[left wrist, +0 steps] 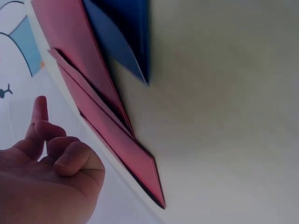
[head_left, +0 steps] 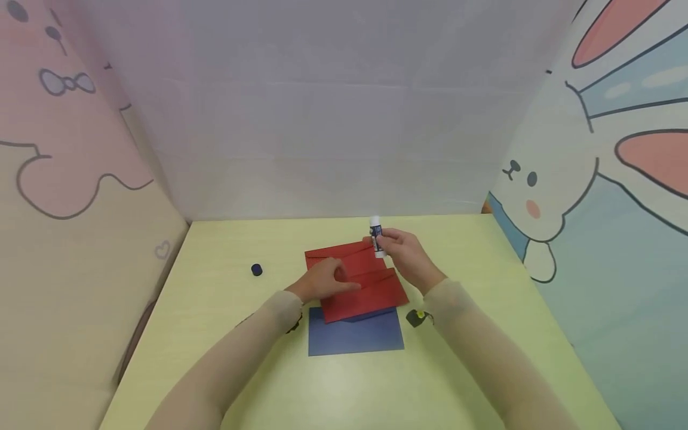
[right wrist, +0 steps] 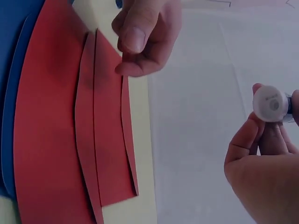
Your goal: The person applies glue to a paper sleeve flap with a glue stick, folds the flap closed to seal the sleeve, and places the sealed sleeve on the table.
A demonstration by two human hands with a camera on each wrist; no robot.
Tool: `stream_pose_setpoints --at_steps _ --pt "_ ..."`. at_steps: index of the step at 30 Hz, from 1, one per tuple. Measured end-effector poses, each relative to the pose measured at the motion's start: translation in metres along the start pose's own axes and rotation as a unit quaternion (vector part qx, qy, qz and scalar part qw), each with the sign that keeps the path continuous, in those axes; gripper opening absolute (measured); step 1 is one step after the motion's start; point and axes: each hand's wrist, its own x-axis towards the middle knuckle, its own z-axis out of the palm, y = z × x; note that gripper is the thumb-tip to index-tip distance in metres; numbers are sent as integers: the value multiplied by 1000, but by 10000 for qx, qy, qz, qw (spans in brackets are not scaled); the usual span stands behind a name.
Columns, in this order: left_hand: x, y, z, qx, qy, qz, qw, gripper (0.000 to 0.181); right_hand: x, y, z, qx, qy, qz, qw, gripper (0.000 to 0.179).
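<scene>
My right hand grips a glue stick, a white tube with a dark blue label, nearly upright over the far right of the envelopes. In the right wrist view, the round white end of the glue stick faces the camera. My left hand hovers over the red envelopes, fingers loosely bent and holding nothing. The nearer red envelope overlaps the farther red envelope. Beneath the nearer one lies a blue envelope, its flap partly lifted in the left wrist view.
A small dark blue cap sits on the pale yellow table, left of the envelopes. White sheeting closes off the back, and printed cartoon panels stand at both sides. A dark piece shows beside my right wrist.
</scene>
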Motion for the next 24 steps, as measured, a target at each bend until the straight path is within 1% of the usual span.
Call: stream_pose_setpoints --at_steps 2,4,7,9,11,14,16,18,20,24 --pt "-7 4 5 -151 -5 75 9999 59 -1 -4 11 -119 -173 1 9998 46" --pt "-13 8 8 -275 12 147 9995 59 -2 -8 21 -275 -195 20 9994 44" --pt "-20 12 11 -552 79 252 9981 64 -4 -10 32 -555 -126 68 9984 38" --pt "-24 14 12 -825 136 313 9960 66 -5 -11 37 -713 -110 93 9973 35" --pt "-28 16 13 -1177 247 365 9921 62 -7 -11 40 -836 -125 106 9964 33" --pt "-34 21 12 -1768 598 379 9817 49 -9 -12 44 -942 -134 70 9954 32" --pt "-38 24 12 -2123 933 397 9719 40 -9 -12 44 -1007 -113 41 9948 31" --pt "-41 27 13 -2380 1260 423 9621 33 -9 -12 45 -1043 -75 14 9945 30" --pt "-43 30 14 -2498 1513 491 9551 30 -9 -12 45 -1073 -60 -6 9942 29" --pt "-46 35 16 -2435 1947 574 9484 26 -8 -14 47 -1094 -59 -64 9940 30"
